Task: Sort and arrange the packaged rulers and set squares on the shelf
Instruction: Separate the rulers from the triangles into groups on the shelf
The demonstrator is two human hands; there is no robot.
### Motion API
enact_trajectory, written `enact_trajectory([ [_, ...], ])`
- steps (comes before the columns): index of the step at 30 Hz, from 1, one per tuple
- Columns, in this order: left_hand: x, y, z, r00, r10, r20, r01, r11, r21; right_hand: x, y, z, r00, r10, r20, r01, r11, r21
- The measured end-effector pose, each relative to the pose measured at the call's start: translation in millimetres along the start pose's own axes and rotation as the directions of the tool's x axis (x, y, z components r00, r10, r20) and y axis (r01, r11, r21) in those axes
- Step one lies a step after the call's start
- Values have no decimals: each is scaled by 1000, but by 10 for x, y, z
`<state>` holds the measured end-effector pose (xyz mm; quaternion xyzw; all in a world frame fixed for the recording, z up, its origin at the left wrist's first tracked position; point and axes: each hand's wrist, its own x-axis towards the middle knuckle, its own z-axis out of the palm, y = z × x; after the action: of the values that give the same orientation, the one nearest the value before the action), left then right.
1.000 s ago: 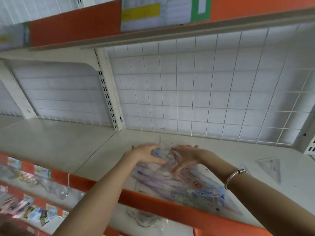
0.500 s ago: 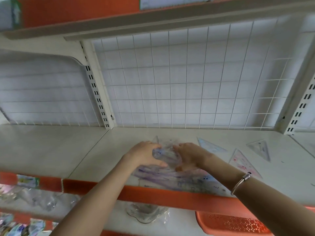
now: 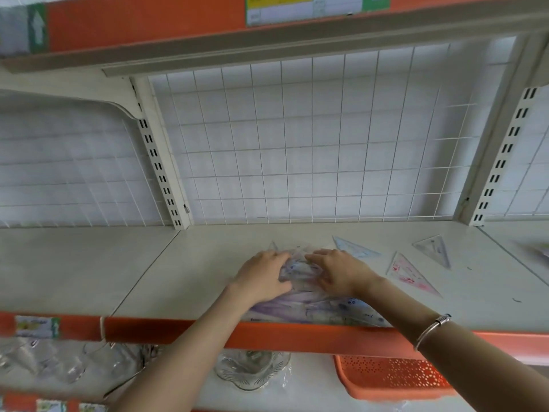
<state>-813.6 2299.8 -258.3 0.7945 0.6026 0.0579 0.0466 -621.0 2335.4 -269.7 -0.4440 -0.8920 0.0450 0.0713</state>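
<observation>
Rulers and set squares in clear packets make one loose pile (image 3: 315,307) at the front of the shelf (image 3: 142,272), its near edge touching the orange front lip (image 3: 297,337). Nearer than that, on the level below, sit a glass dish (image 3: 252,373) and an orange basket (image 3: 392,379), both partly cut off by the lip.

The pile's long axis runs roughly from 10 o'clock to 4 o'clock, with a pointed tip at the far end. Both hands are on its far half. The right hand (image 3: 338,272) lies on top with its fingers spread and fairly straight, pressing down and closed on nothing. The left hand (image 3: 261,278) bends its fingers over the far end. I cannot tell whether they pinch a packet, because the knuckles hide the tips.

Three single set squares lie flat and apart from one another, at about 2 o'clock from the right hand. A blue one (image 3: 353,251) is just beside its fingers, a pink one (image 3: 410,275) is farther out, and a clear one (image 3: 433,249) is beyond that. The right hand is plainly the nearer one, so gathering them in would probably fall to it (the left would have to cross over).

The packets overlap and smear together, so how many there are and what kinds are hard to make out. Behind everything stands the white wire grid (image 3: 297,144).
</observation>
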Motion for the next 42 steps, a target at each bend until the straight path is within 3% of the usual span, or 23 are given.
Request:
enact_trajectory([
  [13, 81, 244, 110, 983, 39, -180, -8, 985, 171, -157, 154, -18, 991, 19, -131, -5, 995, 104],
  [18, 69, 203, 100, 972, 83, -221, -56, 990, 128, -187, 183, -13, 986, 63, -156, -29, 976, 216],
  [24, 81, 184, 108, 958, 90, -273, -92, 996, 5, -193, 251, -13, 976, 55, -211, -8, 977, 215],
  [34, 115, 163, 136, 970, 153, -190, -160, 987, -17, -193, 311, 24, 979, -19, -204, 65, 972, 226],
  [42, 158, 104, 67, 961, 171, -218, -193, 977, -88, -235, 314, 63, 932, -54, -359, 145, 962, 231],
])
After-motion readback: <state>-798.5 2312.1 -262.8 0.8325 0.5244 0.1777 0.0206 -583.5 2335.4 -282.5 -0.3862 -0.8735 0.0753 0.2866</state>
